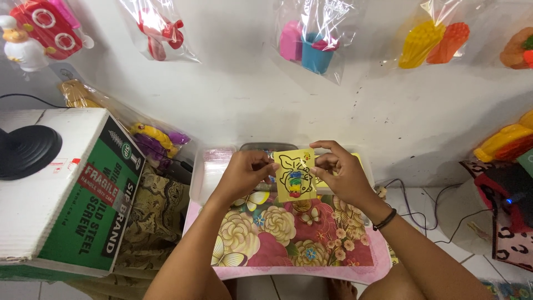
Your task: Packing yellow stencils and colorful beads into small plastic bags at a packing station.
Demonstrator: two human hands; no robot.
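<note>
1. Centre of the frame: the left hand (242, 173) and the right hand (340, 173) meet on a small yellow card (295, 175), flat and square-cornered, with a black outline drawing and a patch of rainbow colour in its lower middle.
2. The left fingers pinch the card's left edge; the right thumb and fingertips close on its right edge. The card is lifted just above the table, facing the camera.
3. A dark bracelet (385, 220) rings the right wrist.
4. Below the hands lies a small pink lap table (311, 271), its glossy top printed with big flowers and butterflies.
5. Behind the card, at the table's far edge, sits a clear plastic tray (206, 166), its contents hard to make out.
6. Left of the frame: a cardboard box (66, 194) with a green printed side, a black round stand (28, 150) resting on top.
7. Along the upper frame, crinkly clear bags of bright plastic toys (313, 39) hang on a scuffed white wall (233, 94).
8. Lower right: white floor tiles (444, 244) with thin cables trailing across.
</note>
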